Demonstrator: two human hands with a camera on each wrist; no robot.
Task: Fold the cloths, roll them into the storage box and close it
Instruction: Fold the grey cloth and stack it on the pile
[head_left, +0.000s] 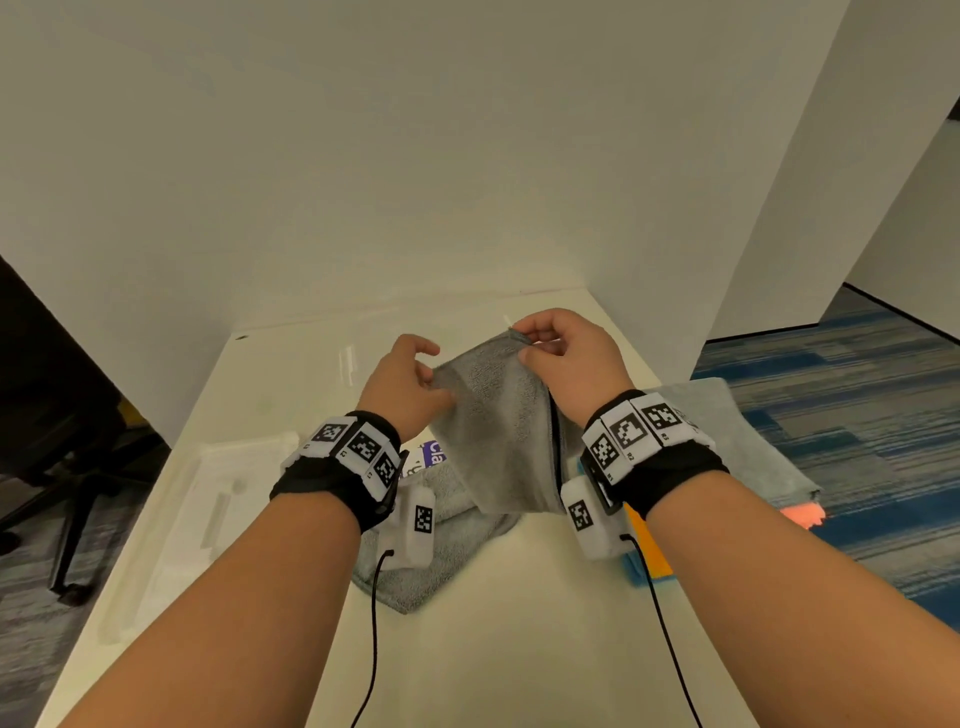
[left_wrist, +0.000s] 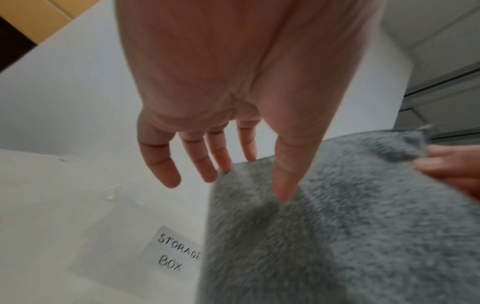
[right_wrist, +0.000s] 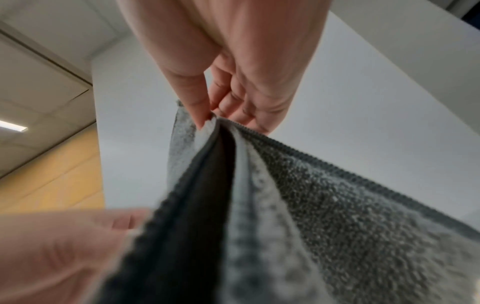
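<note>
One grey cloth hangs folded in the air above the white worktop, held between the two hands. The right hand pinches its top corner between thumb and fingers; the right wrist view shows the thumb pressed on the stitched edges gathered there. The left hand is at the cloth's left edge with its fingers spread and nearly straight; in the left wrist view the thumb tip lies on the pile and two fingertips touch the edge, with no curl around the fabric.

A second grey cloth lies crumpled on the worktop under the left wrist. To the right, a pale blue-grey cloth is spread over the worktop's edge, topping a stack that also shows an orange layer, a blue one and a pink-red corner; how many cloths the stack holds cannot be told.

One clear plastic storage box sits on the worktop to the left, near the hands. A white label on it reads "STORAGE BOX" in hand lettering. What the box holds cannot be told. A purple tag with white letters beginning "Cla" shows just below the left wrist.

Both wrists wear black bands with square black-and-white markers. A dark office chair stands at the far left.
</note>
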